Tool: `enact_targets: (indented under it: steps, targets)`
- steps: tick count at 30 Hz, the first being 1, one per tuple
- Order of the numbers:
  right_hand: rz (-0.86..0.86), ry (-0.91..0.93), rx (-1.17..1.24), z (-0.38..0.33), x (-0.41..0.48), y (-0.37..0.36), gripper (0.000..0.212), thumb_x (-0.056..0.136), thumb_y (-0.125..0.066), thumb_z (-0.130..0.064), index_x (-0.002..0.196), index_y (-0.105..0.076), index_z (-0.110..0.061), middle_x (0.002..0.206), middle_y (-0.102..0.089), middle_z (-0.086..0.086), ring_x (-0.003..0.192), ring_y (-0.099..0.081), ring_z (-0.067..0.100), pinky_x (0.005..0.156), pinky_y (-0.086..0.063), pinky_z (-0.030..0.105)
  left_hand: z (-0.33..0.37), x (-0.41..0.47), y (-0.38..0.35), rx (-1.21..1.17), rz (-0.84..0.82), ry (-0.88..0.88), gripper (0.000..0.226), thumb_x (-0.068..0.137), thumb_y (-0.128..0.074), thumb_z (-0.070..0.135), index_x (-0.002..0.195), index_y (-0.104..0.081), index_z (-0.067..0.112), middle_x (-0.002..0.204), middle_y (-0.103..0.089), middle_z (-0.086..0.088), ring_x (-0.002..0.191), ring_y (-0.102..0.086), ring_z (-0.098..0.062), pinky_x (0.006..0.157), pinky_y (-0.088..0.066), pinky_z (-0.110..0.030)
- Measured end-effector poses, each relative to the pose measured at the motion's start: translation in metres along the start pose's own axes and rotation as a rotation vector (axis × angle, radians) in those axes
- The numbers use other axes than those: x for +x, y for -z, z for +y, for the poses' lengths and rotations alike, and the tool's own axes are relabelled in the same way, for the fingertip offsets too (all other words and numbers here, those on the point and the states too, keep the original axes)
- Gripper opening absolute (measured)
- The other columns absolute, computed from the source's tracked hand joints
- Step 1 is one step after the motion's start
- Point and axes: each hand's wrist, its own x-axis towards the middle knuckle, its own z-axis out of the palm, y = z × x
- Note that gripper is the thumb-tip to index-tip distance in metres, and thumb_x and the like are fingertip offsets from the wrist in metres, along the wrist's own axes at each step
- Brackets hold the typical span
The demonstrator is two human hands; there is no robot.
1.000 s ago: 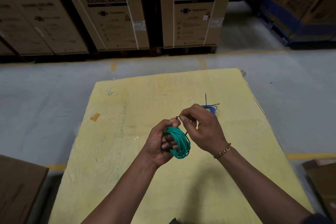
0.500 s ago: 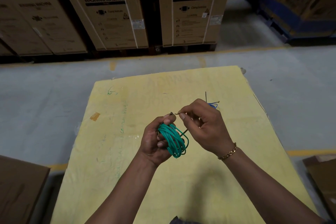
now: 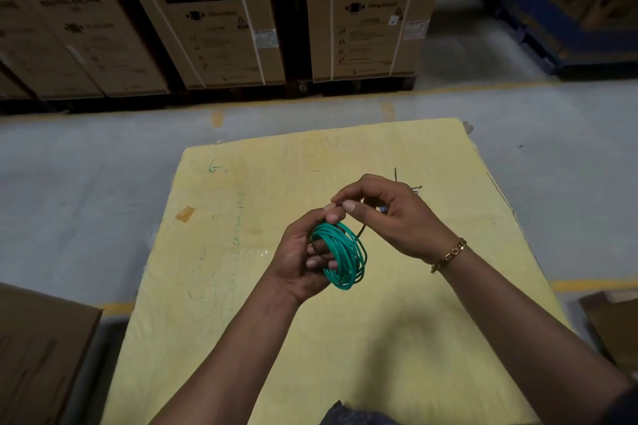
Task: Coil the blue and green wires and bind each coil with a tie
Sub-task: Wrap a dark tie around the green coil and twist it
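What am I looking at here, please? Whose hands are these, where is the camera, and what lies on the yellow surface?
There is no machine: a person works with bare hands, and the pictures come from one camera worn on the head, looking forward and down. The left hand grips a round coil of green plastic-coated wire. The right hand pinches a thin dark tie at the top of the coil. Both are above a flat yellow board. A blue wire lies on it, mostly hidden behind the right hand. Behind stand brown cardboard washing-machine boxes.
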Motion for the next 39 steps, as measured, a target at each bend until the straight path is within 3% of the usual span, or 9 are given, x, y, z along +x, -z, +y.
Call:
enact_targets:
  steps: [4, 7, 12, 16, 20, 25, 32, 39]
  targets:
    - [0.015, 0.008, -0.046, 0.003, 0.0, 0.003, 0.008, 0.096, -0.063, -0.011, 0.094, -0.07, -0.014, 0.089, -0.069, -0.006, 0.084, -0.062, 0.02, 0.072, -0.05, 0.031, 0.003, 0.005, 0.008, 0.138, -0.057, 0.053, 0.031, 0.095, -0.053, 0.038, 0.07, -0.059, 0.019, 0.046, -0.012, 0.005, 0.03, -0.012, -0.008, 0.038, -0.032, -0.018]
    - [0.037, 0.026, -0.12, 0.004, 0.0, 0.006, 0.009, 0.096, -0.063, -0.011, 0.091, -0.069, -0.015, 0.084, -0.063, -0.014, 0.077, -0.056, 0.013, 0.068, -0.045, 0.022, 0.004, 0.006, 0.01, 0.257, -0.002, 0.048, 0.034, 0.095, -0.054, 0.048, 0.079, -0.062, 0.018, 0.044, -0.02, 0.005, 0.029, -0.015, -0.006, 0.04, -0.033, -0.019]
    - [0.002, 0.004, -0.177, 0.005, 0.0, 0.008, 0.011, 0.095, -0.063, -0.017, 0.088, -0.071, -0.019, 0.084, -0.063, -0.009, 0.072, -0.052, 0.009, 0.067, -0.043, 0.022, 0.005, 0.004, 0.004, 0.562, 0.121, -0.186, 0.021, 0.098, -0.054, 0.029, 0.082, -0.061, 0.018, 0.059, -0.031, -0.003, 0.04, -0.025, -0.01, 0.042, -0.028, -0.021]
    - [0.123, -0.073, 0.014, 0.003, -0.005, 0.004, 0.014, 0.094, -0.067, -0.01, 0.1, -0.074, -0.02, 0.088, -0.069, -0.008, 0.069, -0.053, 0.003, 0.066, -0.043, 0.015, 0.006, 0.006, 0.001, 0.669, 0.138, -0.297, 0.016, 0.088, -0.057, 0.033, 0.081, -0.062, 0.02, 0.066, -0.046, -0.002, 0.049, -0.035, -0.013, 0.045, -0.031, -0.02]
    - [0.33, -0.289, 0.462, -0.006, -0.008, -0.005, 0.035, 0.089, -0.07, -0.004, 0.118, -0.064, -0.024, 0.083, -0.069, -0.001, 0.058, -0.048, 0.01, 0.048, -0.036, 0.019, 0.001, 0.007, 0.001, 0.674, 0.189, -0.373, 0.02, 0.096, -0.056, 0.027, 0.079, -0.063, 0.022, 0.071, -0.053, 0.002, 0.055, -0.038, -0.014, 0.049, -0.034, -0.022]
    - [0.332, -0.461, 0.74, -0.016, -0.009, -0.007, 0.015, 0.093, -0.063, -0.009, 0.09, -0.075, -0.017, 0.08, -0.066, -0.002, 0.06, -0.039, 0.01, 0.046, -0.027, 0.02, -0.002, 0.005, -0.003, 0.638, 0.239, -0.423, 0.022, 0.102, -0.052, 0.02, 0.084, -0.064, 0.018, 0.069, -0.054, 0.006, 0.051, -0.039, -0.01, 0.046, -0.037, -0.019]
    - [0.219, -0.63, 0.642, -0.024, -0.009, -0.01, 0.017, 0.085, -0.063, -0.016, 0.07, -0.071, -0.018, 0.071, -0.055, -0.004, 0.059, -0.036, 0.01, 0.049, -0.025, 0.024, -0.007, 0.009, -0.005, 0.736, 0.39, -0.565, 0.018, 0.101, -0.058, 0.027, 0.085, -0.067, 0.028, 0.069, -0.059, 0.009, 0.058, -0.047, -0.009, 0.051, -0.04, -0.02]
    - [0.197, -0.755, 0.629, -0.026, 0.0, -0.014, 0.021, 0.079, -0.063, -0.019, 0.059, -0.065, -0.02, 0.068, -0.052, -0.004, 0.054, -0.033, 0.01, 0.05, -0.024, 0.025, -0.014, 0.014, -0.005, 0.822, 0.408, -0.682, 0.018, 0.1, -0.062, 0.026, 0.083, -0.067, 0.031, 0.065, -0.06, 0.007, 0.06, -0.052, -0.008, 0.056, -0.041, -0.018]
